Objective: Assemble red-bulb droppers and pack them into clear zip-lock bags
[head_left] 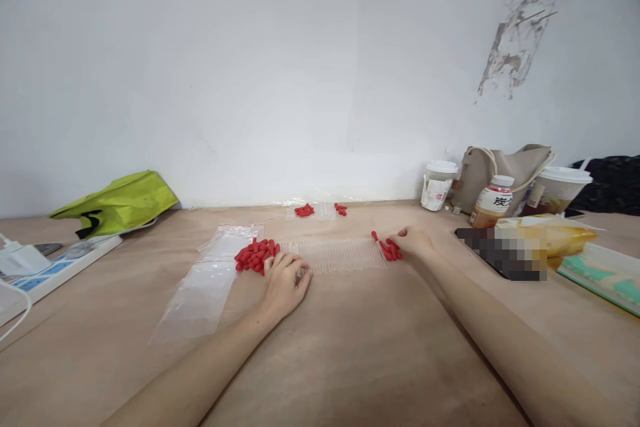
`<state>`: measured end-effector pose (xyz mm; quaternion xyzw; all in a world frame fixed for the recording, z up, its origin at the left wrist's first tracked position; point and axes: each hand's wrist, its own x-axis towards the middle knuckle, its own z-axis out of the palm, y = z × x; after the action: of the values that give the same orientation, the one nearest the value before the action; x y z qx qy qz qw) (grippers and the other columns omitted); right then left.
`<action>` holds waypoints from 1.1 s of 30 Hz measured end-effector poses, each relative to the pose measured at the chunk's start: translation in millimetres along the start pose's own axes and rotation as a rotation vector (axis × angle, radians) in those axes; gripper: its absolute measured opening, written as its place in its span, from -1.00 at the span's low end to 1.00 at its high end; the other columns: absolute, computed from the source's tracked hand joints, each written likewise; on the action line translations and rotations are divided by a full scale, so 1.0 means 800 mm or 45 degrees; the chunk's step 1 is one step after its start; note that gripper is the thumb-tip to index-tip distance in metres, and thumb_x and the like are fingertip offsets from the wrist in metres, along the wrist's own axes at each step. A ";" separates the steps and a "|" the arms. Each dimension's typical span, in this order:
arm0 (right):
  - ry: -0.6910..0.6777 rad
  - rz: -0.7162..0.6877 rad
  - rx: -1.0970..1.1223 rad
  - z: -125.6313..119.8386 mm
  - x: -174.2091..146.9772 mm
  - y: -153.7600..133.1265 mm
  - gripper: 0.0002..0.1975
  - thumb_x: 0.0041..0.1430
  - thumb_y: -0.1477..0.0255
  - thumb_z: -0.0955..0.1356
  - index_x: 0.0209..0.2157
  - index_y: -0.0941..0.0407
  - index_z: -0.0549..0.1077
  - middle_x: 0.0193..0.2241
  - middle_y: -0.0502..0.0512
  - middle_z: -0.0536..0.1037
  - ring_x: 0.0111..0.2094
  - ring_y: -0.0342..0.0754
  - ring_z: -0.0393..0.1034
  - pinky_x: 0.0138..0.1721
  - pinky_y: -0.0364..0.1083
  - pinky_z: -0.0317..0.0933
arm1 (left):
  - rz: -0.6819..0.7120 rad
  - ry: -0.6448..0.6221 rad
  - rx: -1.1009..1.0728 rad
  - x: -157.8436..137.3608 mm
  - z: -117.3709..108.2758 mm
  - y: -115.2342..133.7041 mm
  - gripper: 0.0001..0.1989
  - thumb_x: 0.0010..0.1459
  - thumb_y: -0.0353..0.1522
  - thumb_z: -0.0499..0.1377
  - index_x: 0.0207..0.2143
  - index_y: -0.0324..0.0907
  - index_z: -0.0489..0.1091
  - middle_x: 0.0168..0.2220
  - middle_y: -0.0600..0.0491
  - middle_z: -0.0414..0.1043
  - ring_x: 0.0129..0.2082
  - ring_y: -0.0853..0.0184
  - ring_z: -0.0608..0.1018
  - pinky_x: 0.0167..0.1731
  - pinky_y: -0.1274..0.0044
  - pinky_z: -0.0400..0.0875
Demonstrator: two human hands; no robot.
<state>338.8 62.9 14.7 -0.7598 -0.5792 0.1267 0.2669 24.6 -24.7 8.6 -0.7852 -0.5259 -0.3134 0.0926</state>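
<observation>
Worktop (350, 360): brown, flat, runs the full width in front of you; both forearms reach across it, which probably steadies your hands. Yellow-green bag (125, 200) lies far left and beige bag (473, 183) stands far right, both well apart from the row; likely parked there to stay out of your reach path. Clear plastic bags (200, 297) lie flat just left of the red heap, presumably kept close to hand. Row of thin clear tubes (343, 255) spans the middle, side by side, each pointing near to far; laid this way, you can probably reach either end easily.

Your left hand (287, 280): palm down, fingers curled over the row's left end, perhaps to hold it in line. Cannot tell if it grips a tube. Your right hand (413, 241): thumb and forefinger drawn together at the row's right end; cannot tell if a piece is pinched.

Red heap (255, 255) of bulb-shaped pieces sits just beyond your left fingers. Small red cluster (391, 250) lies at your right fingertips.
</observation>
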 end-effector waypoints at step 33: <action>0.175 -0.893 0.572 0.056 -0.130 -0.067 -0.80 0.07 0.43 0.21 -0.23 0.11 0.33 -0.42 0.08 0.40 -0.37 -0.06 0.28 -0.32 -0.07 0.17 | -0.418 -0.267 0.523 0.069 0.008 -0.028 -0.67 -0.09 -0.19 0.09 -0.49 -0.28 0.49 -0.28 -0.27 0.36 -0.15 -0.09 0.29 -0.24 0.23 0.08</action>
<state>241.6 -13.8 -4.6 -0.4462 -0.7416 0.1003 0.4909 21.3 30.4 31.9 -0.6824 -0.7053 -0.1282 0.1430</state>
